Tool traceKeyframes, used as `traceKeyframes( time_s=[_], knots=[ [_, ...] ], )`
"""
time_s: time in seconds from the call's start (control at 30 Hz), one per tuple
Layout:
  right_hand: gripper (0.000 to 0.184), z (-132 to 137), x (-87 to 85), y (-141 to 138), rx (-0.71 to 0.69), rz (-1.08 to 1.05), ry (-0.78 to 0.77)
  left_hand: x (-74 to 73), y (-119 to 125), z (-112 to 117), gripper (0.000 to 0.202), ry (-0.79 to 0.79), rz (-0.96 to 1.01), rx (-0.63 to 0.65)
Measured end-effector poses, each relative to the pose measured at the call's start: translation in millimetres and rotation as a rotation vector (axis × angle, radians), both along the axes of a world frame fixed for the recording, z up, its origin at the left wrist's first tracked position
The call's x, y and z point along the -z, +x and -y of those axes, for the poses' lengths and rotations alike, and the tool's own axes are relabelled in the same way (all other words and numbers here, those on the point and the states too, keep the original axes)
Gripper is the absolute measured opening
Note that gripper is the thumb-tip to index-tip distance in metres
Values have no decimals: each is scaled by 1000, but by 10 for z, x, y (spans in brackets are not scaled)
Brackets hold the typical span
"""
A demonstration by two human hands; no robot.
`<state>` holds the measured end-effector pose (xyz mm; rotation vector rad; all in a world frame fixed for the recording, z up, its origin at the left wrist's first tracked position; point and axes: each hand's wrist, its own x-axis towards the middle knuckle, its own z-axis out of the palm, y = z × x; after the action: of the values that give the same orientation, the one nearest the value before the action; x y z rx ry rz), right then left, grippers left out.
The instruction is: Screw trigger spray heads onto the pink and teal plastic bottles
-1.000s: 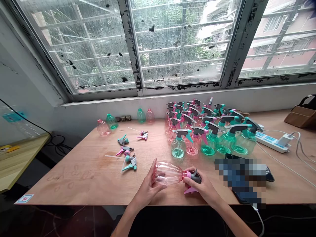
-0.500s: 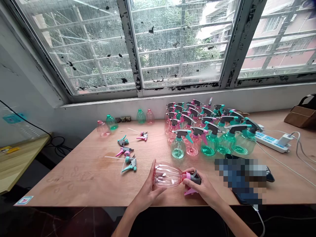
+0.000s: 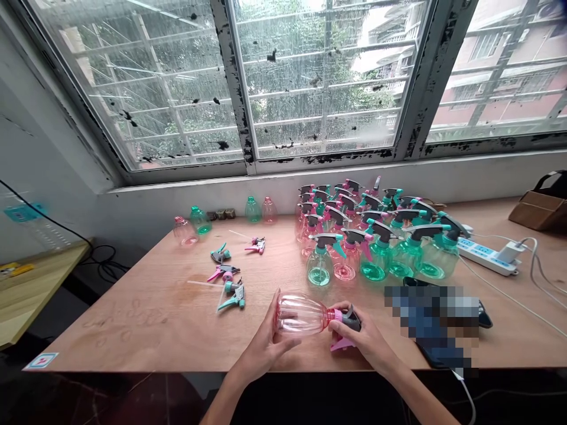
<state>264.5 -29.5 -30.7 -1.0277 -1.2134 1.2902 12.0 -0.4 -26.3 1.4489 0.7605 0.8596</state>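
Note:
A clear pink spray bottle (image 3: 303,314) lies sideways between my hands, just above the table's front part. My left hand (image 3: 269,342) cups its base, with fingers behind and thumb below. At the neck, my right hand (image 3: 354,326) grips the pink collar of the black-and-pink trigger sprayer (image 3: 351,319); its pink trigger points down. Left of the bottle lie loose sprayer heads: a teal one (image 3: 234,295) with a white tube, a pink-and-black one (image 3: 224,272), a smaller teal one (image 3: 220,254) and a pink one (image 3: 256,245).
Several assembled spray bottles (image 3: 345,260) stand in rows at the back right. Headless bottles, pink (image 3: 185,231) and green (image 3: 253,209), are along the back left. A phone (image 3: 485,316), a power strip (image 3: 487,255) with cables and a brown bag (image 3: 540,206) are on the right.
Almost nothing differs. The bottle and both hands hold the same position; the view has shifted very slightly.

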Motion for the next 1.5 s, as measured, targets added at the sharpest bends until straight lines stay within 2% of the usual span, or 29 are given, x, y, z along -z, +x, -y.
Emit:
traceKeyframes(
  time_s=[0.23, 0.5, 0.73, 0.9, 1.07, 1.23, 1.4, 1.5],
  knots=[
    [29, -1, 5, 11, -4, 23, 22, 13, 7, -4, 112, -31, 11, -13],
    [33, 14, -2, 25, -9, -2, -42, -60, 23, 4, 107, -49, 4, 18],
    [30, 19, -19, 36, -6, -3, -36, -4, 13, -8, 107, -24, -19, 2],
    [30, 9, 21, 40, -4, -22, -31, -7, -11, -4, 96, -38, -7, 2],
    [31, -2, 65, 48, 4, -38, -42, -47, -13, 17, 101, -6, -34, -8],
    [30, -2, 64, 56, 5, -21, -34, -4, -9, 3, 109, -27, -9, 8],
    [30, 0, 68, 54, 8, -9, -34, -2, -14, -1, 99, -53, 3, 32],
    [30, -9, 77, 53, 10, -24, -40, -30, -16, 11, 100, -31, -11, 25]
  ],
)
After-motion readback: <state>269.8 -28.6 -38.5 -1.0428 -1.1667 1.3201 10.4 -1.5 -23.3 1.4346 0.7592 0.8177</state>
